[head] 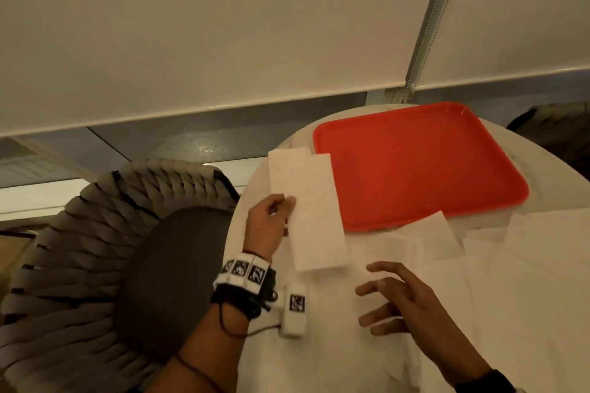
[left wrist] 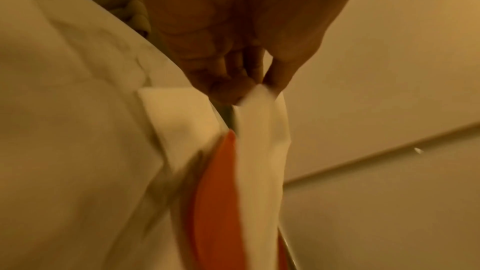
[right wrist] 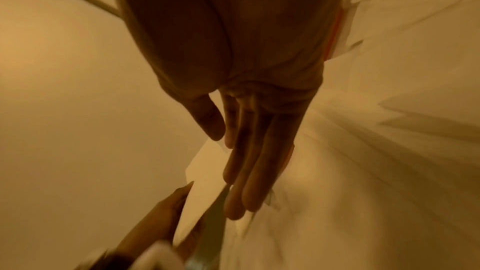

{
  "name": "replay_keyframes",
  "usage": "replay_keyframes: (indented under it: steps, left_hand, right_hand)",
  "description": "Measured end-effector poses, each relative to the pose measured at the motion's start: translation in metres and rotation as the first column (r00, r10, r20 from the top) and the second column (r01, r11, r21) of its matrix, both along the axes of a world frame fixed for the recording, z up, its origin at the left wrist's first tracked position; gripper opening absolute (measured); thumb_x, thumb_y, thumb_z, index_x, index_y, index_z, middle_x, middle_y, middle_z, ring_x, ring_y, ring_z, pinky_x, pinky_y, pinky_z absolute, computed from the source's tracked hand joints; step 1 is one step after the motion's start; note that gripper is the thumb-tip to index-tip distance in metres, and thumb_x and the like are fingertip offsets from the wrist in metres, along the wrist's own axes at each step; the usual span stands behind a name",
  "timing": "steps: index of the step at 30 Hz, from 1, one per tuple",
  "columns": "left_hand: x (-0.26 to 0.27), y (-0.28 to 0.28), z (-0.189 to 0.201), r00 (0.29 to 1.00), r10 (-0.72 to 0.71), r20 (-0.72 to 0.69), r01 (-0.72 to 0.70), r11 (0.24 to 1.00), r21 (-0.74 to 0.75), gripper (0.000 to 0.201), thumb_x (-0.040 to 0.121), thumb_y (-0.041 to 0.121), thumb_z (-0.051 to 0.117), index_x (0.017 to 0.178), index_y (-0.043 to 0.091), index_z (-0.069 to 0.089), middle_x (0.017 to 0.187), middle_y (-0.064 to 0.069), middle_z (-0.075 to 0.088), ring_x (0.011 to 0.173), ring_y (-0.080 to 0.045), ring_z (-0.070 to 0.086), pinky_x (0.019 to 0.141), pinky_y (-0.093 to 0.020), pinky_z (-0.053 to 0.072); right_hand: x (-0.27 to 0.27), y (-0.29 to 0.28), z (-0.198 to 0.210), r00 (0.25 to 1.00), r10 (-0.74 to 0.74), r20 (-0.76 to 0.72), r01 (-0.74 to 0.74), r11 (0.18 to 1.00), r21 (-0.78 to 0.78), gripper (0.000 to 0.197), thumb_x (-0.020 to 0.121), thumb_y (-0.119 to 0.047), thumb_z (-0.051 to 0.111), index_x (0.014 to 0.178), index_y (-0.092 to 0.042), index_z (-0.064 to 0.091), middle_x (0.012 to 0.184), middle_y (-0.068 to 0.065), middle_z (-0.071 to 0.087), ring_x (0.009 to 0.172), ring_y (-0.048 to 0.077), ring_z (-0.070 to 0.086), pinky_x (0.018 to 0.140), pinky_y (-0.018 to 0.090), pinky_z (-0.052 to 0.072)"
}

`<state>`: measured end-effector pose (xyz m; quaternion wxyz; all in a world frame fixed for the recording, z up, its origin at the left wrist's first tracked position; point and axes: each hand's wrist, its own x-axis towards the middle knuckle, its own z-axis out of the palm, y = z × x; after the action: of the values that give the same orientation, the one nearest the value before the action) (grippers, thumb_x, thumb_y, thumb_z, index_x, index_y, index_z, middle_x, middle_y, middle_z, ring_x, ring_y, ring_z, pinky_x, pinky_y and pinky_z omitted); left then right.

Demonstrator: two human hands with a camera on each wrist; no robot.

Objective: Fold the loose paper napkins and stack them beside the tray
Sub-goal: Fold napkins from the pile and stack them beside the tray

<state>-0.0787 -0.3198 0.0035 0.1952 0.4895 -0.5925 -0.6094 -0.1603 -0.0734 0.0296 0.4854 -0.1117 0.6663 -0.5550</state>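
A folded white napkin [head: 314, 217] hangs just left of the red tray [head: 415, 163]; my left hand [head: 271, 217] pinches its left edge between thumb and fingers. The left wrist view shows that pinch on the napkin [left wrist: 262, 134], with another folded napkin [left wrist: 179, 114] lying on the table below. In the head view that lower napkin [head: 284, 163] peeks out behind the held one. My right hand [head: 392, 297] hovers over the table with fingers spread and holds nothing; its fingers [right wrist: 249, 167] are straight. Loose unfolded napkins [head: 440, 233] lie in front of the tray.
The round table [head: 526, 313] carries a white cloth and more flat napkins at the right. A woven grey chair [head: 95, 249] with a dark seat stands close at the left. A window blind [head: 223, 25] fills the background.
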Motion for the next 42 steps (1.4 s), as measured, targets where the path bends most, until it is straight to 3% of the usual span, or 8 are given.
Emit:
replay_keyframes:
  steps: [9,12,14,19,24,29,35,42]
  left_hand:
    - [-0.054,-0.113,-0.066,0.917,0.005,0.4,0.092,0.971,-0.222,0.031,0.093,0.032,0.064,0.114,0.009,0.069,0.109,-0.009,0.071,0.101,-0.027,0.065,0.088,-0.032,0.051]
    - [-0.057,-0.118,-0.072,0.861,-0.011,0.508,0.173,0.946,-0.274,0.039,0.092,0.039,0.063,0.117,0.008,0.066,0.114,-0.013,0.069,0.112,-0.032,0.06,0.095,-0.035,0.046]
    - [-0.055,-0.117,-0.064,0.841,-0.001,0.541,0.199,0.931,-0.307,0.047,0.093,0.045,0.058,0.124,0.008,0.06,0.123,-0.014,0.064,0.116,-0.032,0.057,0.098,-0.038,0.044]
    - [-0.032,-0.057,-0.02,0.943,0.002,0.334,0.133,0.914,-0.383,0.028,0.096,0.031,0.058,0.119,0.016,0.06,0.112,-0.004,0.058,0.091,-0.016,0.055,0.086,-0.03,0.042]
    - [0.006,0.055,-0.01,0.944,-0.249,0.217,0.318,0.866,-0.386,0.017,0.09,0.012,0.067,0.104,0.02,0.064,0.094,-0.001,0.063,0.078,-0.004,0.059,0.065,-0.007,0.042]
    - [0.04,0.15,-0.012,0.876,-0.417,0.24,0.479,0.809,-0.34,0.019,0.089,0.023,0.065,0.104,0.033,0.062,0.094,0.012,0.058,0.077,-0.008,0.062,0.064,-0.013,0.043]
    - [0.066,0.193,-0.007,0.904,-0.322,0.281,0.414,0.824,-0.388,0.018,0.089,0.026,0.063,0.103,0.037,0.06,0.094,0.014,0.058,0.079,-0.008,0.062,0.066,-0.017,0.046]
    - [0.046,0.207,0.03,0.968,-0.182,0.173,0.248,0.809,-0.533,0.034,0.086,0.031,0.07,0.117,0.035,0.056,0.11,0.018,0.054,0.095,-0.003,0.059,0.074,-0.015,0.048]
  right_hand:
    - [0.026,0.01,-0.046,0.967,0.17,-0.188,-0.115,0.955,0.273,0.019,0.092,-0.02,0.061,0.101,-0.037,0.06,0.085,-0.005,0.07,0.064,0.015,0.069,0.062,0.026,0.055]
    - [0.032,0.015,-0.055,0.796,0.309,-0.521,-0.104,0.917,0.386,0.043,0.078,-0.029,0.073,0.097,-0.06,0.051,0.095,-0.017,0.058,0.066,0.008,0.062,0.055,0.015,0.049]
    - [0.031,0.019,-0.056,0.605,0.327,-0.726,-0.007,0.914,0.406,0.051,0.064,-0.036,0.077,0.107,-0.051,0.052,0.096,-0.015,0.05,0.064,0.01,0.059,0.052,0.024,0.05]
    - [0.006,0.03,-0.046,0.679,0.027,-0.734,0.347,0.869,0.353,0.062,0.07,-0.036,0.083,0.124,-0.025,0.054,0.107,-0.005,0.041,0.08,0.016,0.058,0.069,0.044,0.056]
    - [-0.027,0.019,-0.045,0.7,-0.002,-0.714,0.293,0.913,0.285,0.056,0.082,-0.05,0.067,0.131,-0.031,0.047,0.108,-0.009,0.045,0.072,0.005,0.054,0.064,0.026,0.049]
    - [-0.072,0.002,-0.057,0.628,0.181,-0.757,0.085,0.951,0.298,0.028,0.089,-0.035,0.066,0.116,-0.027,0.062,0.116,-0.003,0.05,0.078,0.01,0.056,0.068,0.027,0.047]
    - [-0.08,0.018,-0.044,0.525,0.122,-0.842,0.016,0.988,0.153,0.007,0.084,-0.018,0.07,0.087,-0.019,0.065,0.104,-0.001,0.05,0.09,0.019,0.056,0.076,0.031,0.043]
    - [-0.069,0.066,0.035,0.458,0.009,-0.889,-0.244,0.963,-0.116,0.006,0.09,-0.023,0.068,0.092,-0.024,0.062,0.105,-0.014,0.063,0.113,0.007,0.054,0.104,0.042,0.036]
